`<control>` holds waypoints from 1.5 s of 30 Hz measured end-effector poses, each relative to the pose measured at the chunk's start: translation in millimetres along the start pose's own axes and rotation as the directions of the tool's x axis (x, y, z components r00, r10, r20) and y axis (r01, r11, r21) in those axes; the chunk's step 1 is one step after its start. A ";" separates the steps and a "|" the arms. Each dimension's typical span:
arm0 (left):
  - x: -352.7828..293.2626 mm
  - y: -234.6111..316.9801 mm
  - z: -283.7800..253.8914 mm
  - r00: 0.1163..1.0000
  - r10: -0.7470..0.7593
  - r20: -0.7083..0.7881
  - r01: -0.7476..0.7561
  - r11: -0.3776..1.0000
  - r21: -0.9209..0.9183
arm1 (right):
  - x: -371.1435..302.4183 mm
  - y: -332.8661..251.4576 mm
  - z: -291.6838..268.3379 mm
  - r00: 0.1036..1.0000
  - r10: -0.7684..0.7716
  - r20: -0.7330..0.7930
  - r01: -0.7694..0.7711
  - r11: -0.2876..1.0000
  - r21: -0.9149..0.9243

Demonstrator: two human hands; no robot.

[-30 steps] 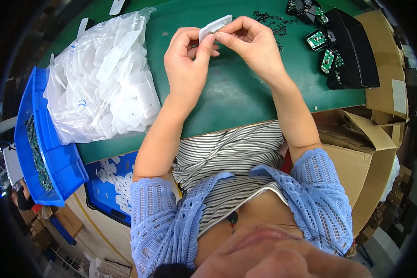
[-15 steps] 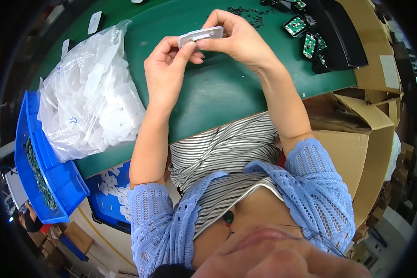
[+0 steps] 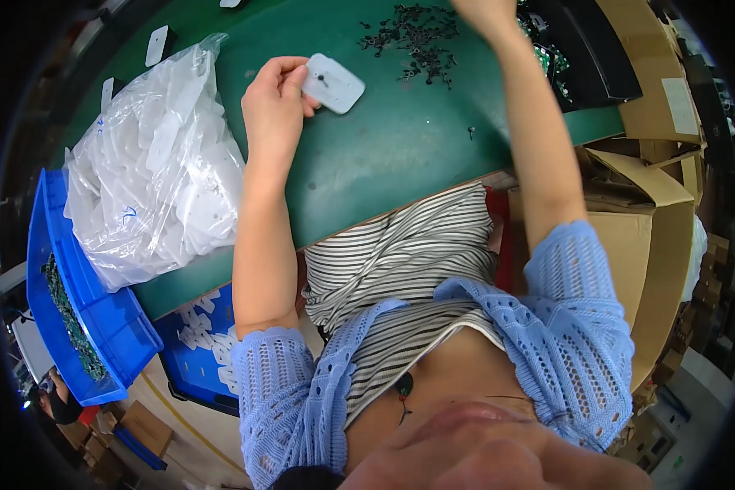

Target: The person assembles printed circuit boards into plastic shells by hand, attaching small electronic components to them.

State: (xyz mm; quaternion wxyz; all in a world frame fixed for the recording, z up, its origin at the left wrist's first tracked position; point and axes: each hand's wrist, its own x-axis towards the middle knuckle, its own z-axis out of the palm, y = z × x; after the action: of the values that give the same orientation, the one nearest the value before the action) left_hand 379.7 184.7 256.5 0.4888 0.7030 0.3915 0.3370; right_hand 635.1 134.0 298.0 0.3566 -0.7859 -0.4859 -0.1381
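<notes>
My left hand (image 3: 276,91) pinches a white plastic cover (image 3: 343,85) by its left edge, above the green table. The cover is a flat plate with rounded corners, and a small black part (image 3: 322,79) sits on its face. My right hand (image 3: 490,15) reaches to the far edge of the view, beyond a scatter of small black parts (image 3: 416,37). Its fingers are cut off by the top edge, so what they touch is hidden. One loose black part (image 3: 471,132) lies alone near the right forearm.
A clear bag of white covers (image 3: 159,163) stands at left on the green table (image 3: 359,171). Blue bins (image 3: 98,318) holding green boards and white pieces sit beyond the table edge. At right are a black tray (image 3: 596,57), green circuit boards (image 3: 555,61) and an opened cardboard box (image 3: 621,245).
My right hand has let go of the white cover and moved to the far right. The left hand keeps the cover, now turned with its broad face up.
</notes>
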 end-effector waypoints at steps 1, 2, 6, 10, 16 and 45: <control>-0.3 4.7 2.9 0.997 -0.075 0.015 0.073 0.993 0.097 | 19.3 33.4 10.1 0.997 0.030 -0.064 -0.044 0.971 -0.235; 1.0 -5.4 -0.4 0.997 -0.079 0.010 0.078 0.991 0.105 | 32.2 55.0 23.6 0.992 0.038 -0.122 -0.088 0.895 -0.437; -5.7 -15.9 -11.1 0.993 0.116 -0.018 -0.084 0.809 0.582 | 73.3 59.5 11.3 0.788 0.411 0.458 -0.169 0.860 -0.481; -12.1 -0.9 -13.3 0.996 0.081 0.037 -0.079 0.616 0.784 | 72.7 71.2 22.9 0.868 0.278 0.412 0.088 0.730 -0.678; -25.7 -5.6 4.8 0.937 0.304 0.174 -0.298 0.431 0.852 | 66.8 85.0 22.9 0.911 -0.001 0.413 0.278 0.740 -0.613; -89.4 -2.8 -7.7 0.883 0.386 0.267 -0.470 0.742 0.478 | -169.4 -57.1 -45.3 0.950 -0.163 0.266 0.081 0.953 0.293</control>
State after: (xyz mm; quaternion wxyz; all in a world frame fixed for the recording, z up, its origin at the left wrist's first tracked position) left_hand 330.9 109.9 247.9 0.2129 0.9042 0.2585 0.2649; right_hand 508.7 5.5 258.9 0.3801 -0.7076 -0.5951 0.0250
